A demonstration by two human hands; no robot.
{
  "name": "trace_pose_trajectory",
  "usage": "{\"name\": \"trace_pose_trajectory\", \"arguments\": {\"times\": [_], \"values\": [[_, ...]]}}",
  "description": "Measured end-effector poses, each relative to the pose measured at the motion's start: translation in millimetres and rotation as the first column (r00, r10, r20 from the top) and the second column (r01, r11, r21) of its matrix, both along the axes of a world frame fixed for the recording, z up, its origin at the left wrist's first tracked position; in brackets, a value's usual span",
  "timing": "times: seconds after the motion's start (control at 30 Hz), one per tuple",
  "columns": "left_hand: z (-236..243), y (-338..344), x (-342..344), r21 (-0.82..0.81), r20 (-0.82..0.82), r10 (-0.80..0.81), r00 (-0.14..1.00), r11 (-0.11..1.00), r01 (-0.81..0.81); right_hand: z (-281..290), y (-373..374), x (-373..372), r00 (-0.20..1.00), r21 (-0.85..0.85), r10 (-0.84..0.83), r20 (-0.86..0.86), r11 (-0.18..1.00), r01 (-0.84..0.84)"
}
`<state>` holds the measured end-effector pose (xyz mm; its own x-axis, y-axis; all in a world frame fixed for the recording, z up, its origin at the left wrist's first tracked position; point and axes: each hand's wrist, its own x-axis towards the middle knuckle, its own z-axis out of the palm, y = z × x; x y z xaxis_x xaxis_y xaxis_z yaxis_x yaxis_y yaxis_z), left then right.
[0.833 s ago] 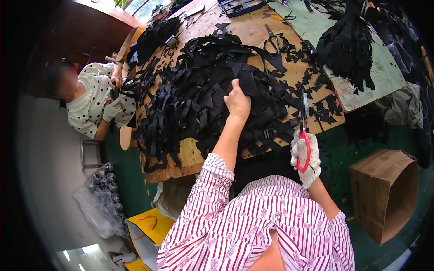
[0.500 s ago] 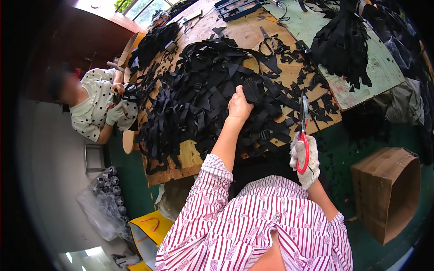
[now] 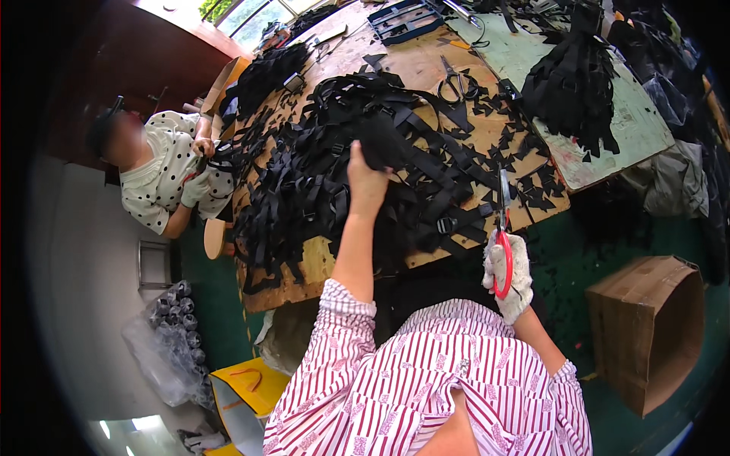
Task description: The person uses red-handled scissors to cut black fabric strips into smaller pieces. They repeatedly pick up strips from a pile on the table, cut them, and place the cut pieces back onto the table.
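My bare left hand is closed on a black webbing piece, its thumb stretched along the edge. The piece is held over a large heap of black webbing straps, some with plastic buckles. At the table's front edge my right hand, in a white knitted glove, grips red-handled scissors. Their blades point away from me and look nearly closed, with nothing between them. A second pair of scissors lies on the table beyond the heap.
Black triangular offcuts litter the wooden table. A green board to the right carries more straps. On the floor at right stands an open cardboard box. Another person works at the left. A blue tray sits farther back.
My left hand has moved left and slightly toward me, with the black webbing piece now raised above the heap. The scissors in my right hand have shifted slightly left and down.
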<state>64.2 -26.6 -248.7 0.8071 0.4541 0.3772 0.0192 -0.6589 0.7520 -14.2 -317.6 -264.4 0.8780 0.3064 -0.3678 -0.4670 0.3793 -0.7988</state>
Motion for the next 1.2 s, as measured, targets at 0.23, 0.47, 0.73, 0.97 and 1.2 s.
{"name": "trace_pose_trajectory", "arguments": {"times": [0.23,0.47,0.73,0.97,1.2], "values": [[57,-23,-51,-0.734,0.385,-0.277,0.88,0.487,0.474,14,8,14,0.994,-0.198,0.081,0.074,0.978,-0.066],[41,-46,-60,-0.825,0.229,-0.533,0.815,0.338,0.453,46,46,57,0.993,-0.012,0.037,0.114,0.999,-0.036],[-1,-40,-67,-0.757,0.015,-0.385,0.923,0.599,0.262,34,76,56,0.951,-0.093,0.073,0.301,0.995,-0.047],[-8,-9,-68,-0.93,0.214,-0.431,0.877,0.185,0.318,12,75,60,0.84,-0.192,-0.028,0.542,0.969,0.156],[-24,-24,-78,-0.741,0.222,-0.432,0.874,0.507,0.439,20,96,56,0.774,-0.186,-0.07,0.629,0.953,0.238]]}}
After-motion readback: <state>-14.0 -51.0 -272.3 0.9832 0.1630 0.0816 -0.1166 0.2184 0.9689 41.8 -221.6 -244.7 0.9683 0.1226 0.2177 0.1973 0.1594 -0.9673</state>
